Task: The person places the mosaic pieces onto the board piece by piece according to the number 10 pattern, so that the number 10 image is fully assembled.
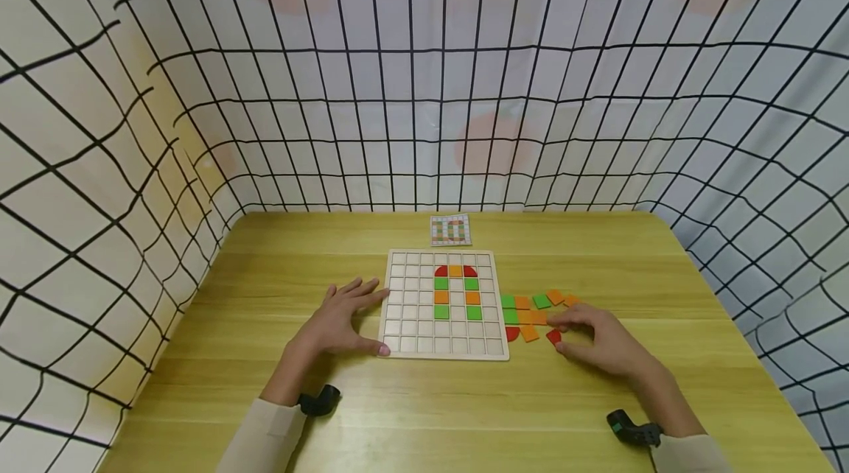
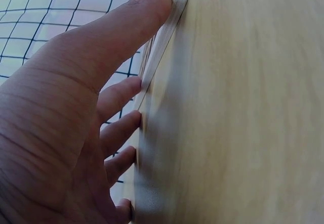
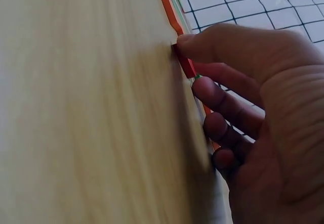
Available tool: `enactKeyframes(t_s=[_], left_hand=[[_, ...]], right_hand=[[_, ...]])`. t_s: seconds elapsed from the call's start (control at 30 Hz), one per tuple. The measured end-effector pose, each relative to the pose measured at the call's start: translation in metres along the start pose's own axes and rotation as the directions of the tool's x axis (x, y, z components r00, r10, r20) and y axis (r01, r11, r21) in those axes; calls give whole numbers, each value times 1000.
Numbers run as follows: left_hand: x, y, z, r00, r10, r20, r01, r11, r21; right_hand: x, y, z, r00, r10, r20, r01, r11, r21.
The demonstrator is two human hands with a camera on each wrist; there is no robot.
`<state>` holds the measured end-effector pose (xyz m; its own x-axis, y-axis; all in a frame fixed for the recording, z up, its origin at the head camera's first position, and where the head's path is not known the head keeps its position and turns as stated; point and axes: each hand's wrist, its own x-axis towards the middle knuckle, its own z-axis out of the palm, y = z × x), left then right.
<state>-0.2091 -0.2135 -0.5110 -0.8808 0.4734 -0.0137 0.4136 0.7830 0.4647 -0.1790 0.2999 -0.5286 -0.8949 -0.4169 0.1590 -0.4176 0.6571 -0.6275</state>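
A square wooden grid board (image 1: 406,344) lies on the table, with red, orange and green tiles set in an arch of two columns. My left hand (image 1: 341,322) rests at the board's left side, fingers spread. Its thumb (image 2: 147,11) touches the board's edge by the near left corner. Right of the board, my right hand (image 1: 600,340) pinches a red tile (image 1: 553,337) with one rounded side between thumb and fingers. In the right wrist view the thumb tip lies at one end of that red tile (image 3: 185,62), close over the table.
Loose orange tiles (image 1: 529,333), green tiles (image 1: 542,301) and a red quarter-round tile (image 1: 512,334) lie along the board's right edge. Behind the board is a small printed pattern card (image 1: 450,230). Black netting (image 1: 424,112) stands around the table (image 1: 424,414).
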Motion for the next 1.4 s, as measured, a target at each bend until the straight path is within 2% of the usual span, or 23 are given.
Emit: enactKeyframes(t_s=[0.3, 0.6, 0.9, 1.2, 1.4], left_hand=[[-1, 1, 1, 1000, -15, 12, 15, 1000, -15], [-1, 2, 0, 1000, 1, -11, -1, 1000, -13], [-1, 2, 0, 1000, -6, -3, 6, 1000, -19], [-2, 3, 0, 1000, -19, 5, 19, 999, -29], [-1, 3, 0, 1000, -22, 13, 22, 1000, -15]], right_hand=[[-1, -1, 3, 1000, 26, -13, -25, 998, 65], [3, -2, 6, 999, 28, -35, -29, 999, -20], [4, -4, 9, 997, 6, -73, -10, 998, -62], [5, -5, 9, 995, 16, -95, -19, 999, -38], [13, -11, 11, 994, 49, -96, -54, 997, -46]])
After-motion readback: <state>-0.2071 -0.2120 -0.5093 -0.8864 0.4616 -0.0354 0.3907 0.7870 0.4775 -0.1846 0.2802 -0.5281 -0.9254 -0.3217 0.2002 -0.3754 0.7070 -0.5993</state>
